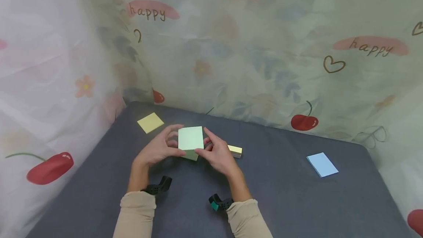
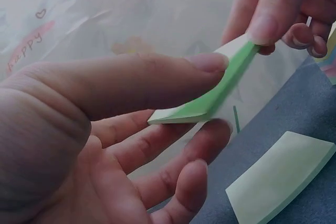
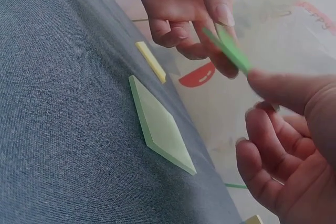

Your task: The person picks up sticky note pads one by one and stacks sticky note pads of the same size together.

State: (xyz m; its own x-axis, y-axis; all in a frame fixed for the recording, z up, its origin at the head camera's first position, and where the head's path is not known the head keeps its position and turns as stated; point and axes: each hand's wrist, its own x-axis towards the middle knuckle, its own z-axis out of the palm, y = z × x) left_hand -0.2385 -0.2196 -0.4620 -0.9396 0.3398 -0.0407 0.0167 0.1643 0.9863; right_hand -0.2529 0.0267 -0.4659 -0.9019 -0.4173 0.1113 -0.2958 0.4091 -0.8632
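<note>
Both hands hold a pale green sticky-note pad (image 1: 190, 138) above the table, one at each side. My left hand (image 1: 158, 148) pinches its left side, thumb on the near edge and fingers behind. On the opposite side, my right hand (image 1: 218, 155) grips it the same way. In the left wrist view, the pad's brighter green face (image 2: 223, 85) shows between the thumbs, and its layers look slightly parted at a corner. A second light green pad (image 3: 160, 127) lies flat on the table below the hands, mostly covered in the head view.
A yellow sticky-note pad (image 1: 150, 122) lies at the back left. Just beyond the right hand sits a stack with a yellow top and coloured layers (image 1: 235, 151). A light blue pad (image 1: 322, 164) is far right on the dark table (image 1: 281, 194). Printed curtains (image 1: 211, 54) surround the table.
</note>
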